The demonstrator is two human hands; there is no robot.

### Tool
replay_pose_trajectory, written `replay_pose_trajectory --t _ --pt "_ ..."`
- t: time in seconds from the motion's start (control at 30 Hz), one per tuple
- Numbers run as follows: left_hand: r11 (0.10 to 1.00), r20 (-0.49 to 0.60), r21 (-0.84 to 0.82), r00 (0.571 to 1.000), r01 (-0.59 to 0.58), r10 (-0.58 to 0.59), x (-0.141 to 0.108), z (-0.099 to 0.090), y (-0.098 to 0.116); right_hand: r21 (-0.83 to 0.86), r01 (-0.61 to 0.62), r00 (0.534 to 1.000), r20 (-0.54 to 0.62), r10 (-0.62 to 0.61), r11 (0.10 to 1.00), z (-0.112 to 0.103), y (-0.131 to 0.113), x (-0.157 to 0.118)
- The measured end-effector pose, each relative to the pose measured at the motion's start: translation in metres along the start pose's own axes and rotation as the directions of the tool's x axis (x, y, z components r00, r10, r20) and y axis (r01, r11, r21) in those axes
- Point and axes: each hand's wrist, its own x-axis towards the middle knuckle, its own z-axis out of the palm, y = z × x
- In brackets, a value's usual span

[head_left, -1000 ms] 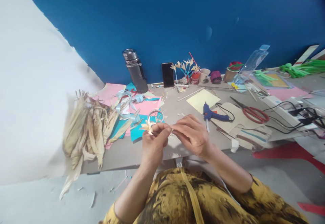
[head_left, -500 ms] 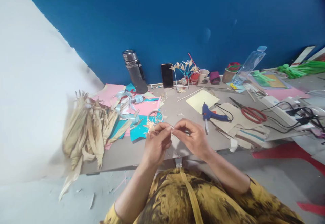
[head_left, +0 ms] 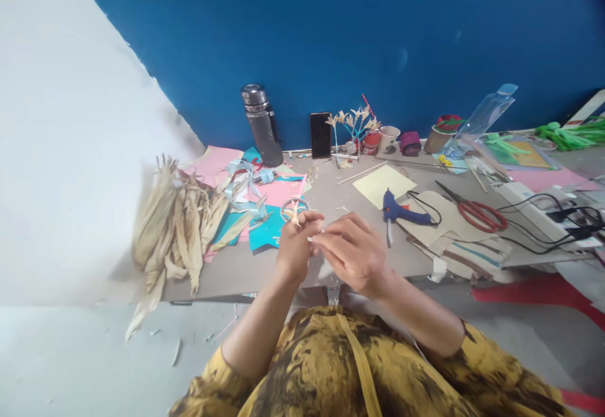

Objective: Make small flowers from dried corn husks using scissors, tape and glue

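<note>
A small cream husk flower (head_left: 293, 213) pokes out on the left of my left hand (head_left: 297, 244), whose fingers are closed around its stem. My right hand (head_left: 352, 254) pinches a small pale end close to the left fingertips; the detail there is too small to make out. Behind the flower a roll of tape (head_left: 286, 205) lies on blue paper (head_left: 265, 233). To the right of my hands are a blue glue gun (head_left: 407, 214) and a yellow paper sheet (head_left: 380, 181). Similar finished flowers (head_left: 355, 118) stand at the back.
Dried husks (head_left: 182, 228) hang over the left table edge. A flask (head_left: 263, 128), a phone (head_left: 321, 136), a paper cup (head_left: 389, 138) and a plastic bottle (head_left: 484, 118) line the wall. Scissors (head_left: 481, 215), a glove (head_left: 472, 256) and a power strip (head_left: 534, 206) with cables are on the right.
The camera view has shifted a little, so the table objects appear further right. My left hand has turned, the flower now points more upward, and my right hand has tilted over the left fingertips.
</note>
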Motion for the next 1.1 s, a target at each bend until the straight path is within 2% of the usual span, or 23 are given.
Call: replay_pose_trajectory --t 0.1,0.2,0.27,0.37,0.43,0.57,0.67,0.77,0.83,0.87,0.93,1.0,1.03,1.1 --pt "0.993 -0.047 0.066 0.993 -0.102 0.105 0.004 -0.001 -0.002 -0.106 0.101 0.989 0.122 -0.088 0.989 -0.003 -0.005 0.003" --pt "0.982 -0.071 0.093 0.982 -0.165 0.172 0.004 -0.002 0.000 -0.142 0.131 0.976 0.193 -0.102 0.981 -0.006 -0.008 0.004" --pt "0.992 -0.043 0.031 0.992 -0.121 0.122 0.001 0.000 0.002 -0.109 0.114 0.978 0.189 -0.092 0.987 -0.006 -0.008 0.004" --pt "0.995 0.007 -0.103 1.000 0.018 -0.017 -0.003 0.004 0.004 -0.013 0.053 0.988 0.147 -0.051 0.998 -0.003 -0.007 0.002" --pt "0.987 0.012 -0.148 0.998 0.058 -0.056 -0.005 0.007 0.004 0.022 0.035 0.992 0.123 -0.038 0.999 0.000 -0.006 0.000" --pt "0.985 -0.008 -0.165 0.999 0.050 -0.052 -0.006 0.009 0.002 0.086 0.028 0.994 0.098 -0.036 0.996 0.003 -0.004 -0.005" --pt "0.987 -0.027 -0.154 0.999 0.041 -0.046 -0.007 0.010 0.001 0.182 -0.022 0.996 0.089 0.006 0.983 0.004 -0.004 -0.007" --pt "0.990 -0.030 -0.138 0.999 -0.017 0.013 -0.008 0.011 0.000 0.324 -0.163 0.986 0.084 0.143 0.932 0.006 -0.007 -0.009" --pt "0.990 -0.020 -0.131 0.999 -0.048 0.046 -0.009 0.011 -0.001 0.464 -0.359 0.932 0.140 0.333 0.810 0.008 -0.007 -0.012" --pt "0.991 -0.015 -0.126 0.999 -0.047 0.046 -0.010 0.010 -0.002 0.541 -0.467 0.879 0.201 0.432 0.700 0.010 -0.006 -0.014" --pt "0.993 -0.003 -0.116 1.000 -0.012 0.012 -0.011 0.008 -0.004 0.656 -0.630 0.743 0.355 0.567 0.416 0.012 -0.002 -0.019" --pt "0.993 0.031 -0.113 0.999 0.040 -0.037 -0.013 0.005 -0.004 0.709 -0.689 0.624 0.476 0.620 0.149 0.013 0.004 -0.024" --pt "0.992 0.055 -0.112 0.997 0.057 -0.051 -0.015 0.003 -0.003 0.720 -0.692 0.581 0.512 0.633 0.052 0.013 0.008 -0.025" --pt "0.992 0.102 -0.100 0.993 0.072 -0.062 -0.018 0.000 -0.001 0.733 -0.676 0.526 0.550 0.649 -0.074 0.011 0.014 -0.027"
